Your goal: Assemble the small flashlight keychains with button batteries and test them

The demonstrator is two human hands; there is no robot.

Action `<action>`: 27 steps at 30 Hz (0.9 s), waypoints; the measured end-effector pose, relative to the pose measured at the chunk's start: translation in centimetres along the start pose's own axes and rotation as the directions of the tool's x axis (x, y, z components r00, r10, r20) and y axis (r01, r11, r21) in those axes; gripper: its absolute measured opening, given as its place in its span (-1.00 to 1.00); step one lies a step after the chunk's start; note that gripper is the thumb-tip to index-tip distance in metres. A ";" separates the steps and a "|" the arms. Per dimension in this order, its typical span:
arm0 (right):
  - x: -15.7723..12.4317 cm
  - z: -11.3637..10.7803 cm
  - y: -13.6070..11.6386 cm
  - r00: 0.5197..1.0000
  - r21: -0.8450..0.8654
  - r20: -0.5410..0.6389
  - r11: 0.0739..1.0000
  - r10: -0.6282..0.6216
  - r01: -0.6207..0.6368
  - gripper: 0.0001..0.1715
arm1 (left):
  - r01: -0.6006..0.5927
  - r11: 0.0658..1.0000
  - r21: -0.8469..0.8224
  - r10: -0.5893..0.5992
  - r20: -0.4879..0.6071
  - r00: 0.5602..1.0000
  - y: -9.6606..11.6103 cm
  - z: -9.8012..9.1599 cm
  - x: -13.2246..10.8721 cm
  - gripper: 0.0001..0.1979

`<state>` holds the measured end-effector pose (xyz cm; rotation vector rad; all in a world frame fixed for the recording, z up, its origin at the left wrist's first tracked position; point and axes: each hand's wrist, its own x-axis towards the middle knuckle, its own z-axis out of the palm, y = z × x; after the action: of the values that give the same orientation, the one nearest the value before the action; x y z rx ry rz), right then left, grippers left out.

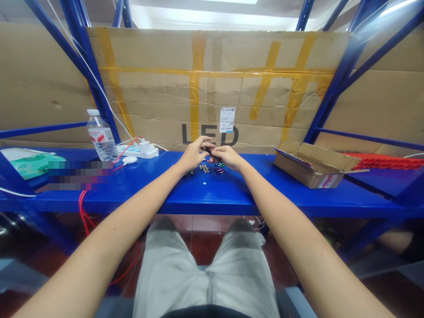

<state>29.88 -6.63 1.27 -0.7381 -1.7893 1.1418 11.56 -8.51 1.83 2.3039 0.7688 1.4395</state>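
Observation:
Above the blue tabletop (139,185) my left hand (197,154) and my right hand (228,157) meet, with fingers closed around a small dark object (208,150). Its kind is too small and too covered by fingers to make out. Just below the hands lie several small pale pieces (204,168) in a cluster. Beside them, under my right hand, rest shiny purple loop-like pieces (219,171) and a green one (220,164). A few small dark bits (189,173) sit under my left wrist. One white dot-like piece (204,183) lies nearer the table's front edge.
An open cardboard box (308,170) stands at the right, with red stacked material (391,161) beyond it. On the left are a water bottle (102,138), a power strip (142,151), red cables (82,207) and a green packet (33,163). Taped cardboard (159,97) walls the back.

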 end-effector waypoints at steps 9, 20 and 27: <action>-0.2 0.7 -0.1 0.999 0.030 -0.036 0.999 0.024 -0.023 -0.87 | 0.260 0.766 -0.588 -0.328 -0.010 0.945 -1.5 -0.3 1.2 -0.55; 0.0 0.8 -0.2 0.985 -0.031 -0.163 0.998 -0.057 0.052 -0.88 | 0.414 0.446 -0.793 -0.440 0.208 0.873 -1.2 -1.4 0.8 -0.15; 0.0 0.9 -0.3 0.978 -0.050 -0.187 0.996 -0.087 0.079 -0.88 | 0.456 0.479 -0.750 -0.451 0.236 0.861 -1.3 -1.5 0.8 -0.10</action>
<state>29.10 -7.08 1.37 -0.7635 -1.6723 0.9487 10.10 -7.04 2.41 1.2733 0.5128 1.1630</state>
